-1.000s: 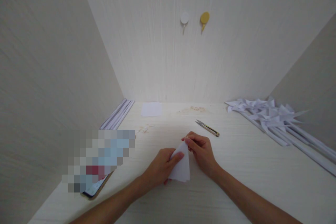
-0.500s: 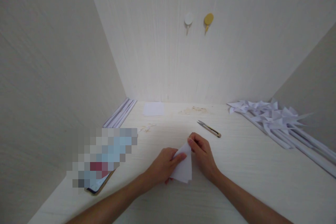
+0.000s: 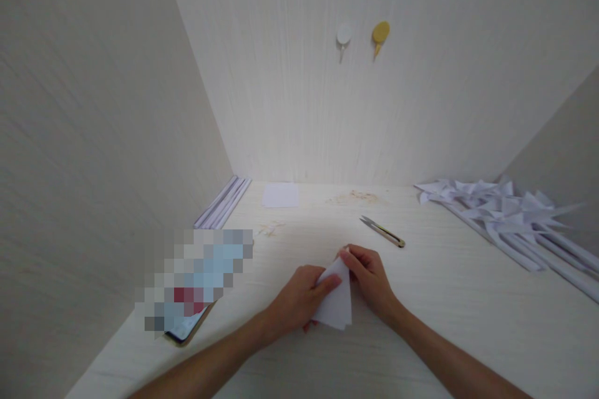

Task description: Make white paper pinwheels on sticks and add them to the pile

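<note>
A white paper sheet folded into a narrow triangle [image 3: 337, 302] is pinched between the left hand [image 3: 299, 296] and right hand [image 3: 372, 277], fingers closed on its upper tip.

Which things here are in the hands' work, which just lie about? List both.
In hand: folded white paper triangle, pinched by left hand and right hand.

Lying about: metal thread snips, white paper pinwheels, small white paper square, phone.
</note>
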A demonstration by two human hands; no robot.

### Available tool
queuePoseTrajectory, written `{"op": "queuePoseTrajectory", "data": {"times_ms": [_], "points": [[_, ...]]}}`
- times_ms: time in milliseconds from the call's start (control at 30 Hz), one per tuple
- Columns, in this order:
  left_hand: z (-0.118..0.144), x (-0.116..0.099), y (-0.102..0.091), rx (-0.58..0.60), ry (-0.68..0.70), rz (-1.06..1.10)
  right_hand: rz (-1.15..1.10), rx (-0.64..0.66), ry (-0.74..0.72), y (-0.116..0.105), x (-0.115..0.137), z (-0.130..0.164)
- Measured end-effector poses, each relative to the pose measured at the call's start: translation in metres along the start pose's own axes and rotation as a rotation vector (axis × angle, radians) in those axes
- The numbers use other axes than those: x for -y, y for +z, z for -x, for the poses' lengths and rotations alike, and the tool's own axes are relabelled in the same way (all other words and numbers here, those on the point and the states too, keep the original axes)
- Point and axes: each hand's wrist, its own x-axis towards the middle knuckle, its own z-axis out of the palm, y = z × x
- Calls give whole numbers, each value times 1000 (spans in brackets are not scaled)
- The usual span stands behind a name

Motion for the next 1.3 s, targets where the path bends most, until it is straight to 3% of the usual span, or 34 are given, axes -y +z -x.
{"op": "queuePoseTrajectory", "data": {"times_ms": [333,633,833,967,1033,1167,1300], "points": [[0,0,0,13,1,3,44,3,32,2,-2,2],[0,-1,3,-5,11,-55,277,-94,-165,2,-3,5],[-4,2,-3,-5,-2,42,137,-226,-62,-3,-4,1],[-17,8,-19,-154,62,178,38,-320,-30,-7,-7,-7],[-23,10,-29,-306,95,254,-10,-305,-10,-8,-9,-9],[-29,14,-41,-578,181,498,-27,-162,62,-6,-9,-9],[-30,17,-44,-625,219,718,64,53,125,-1,-7,-5]]}}
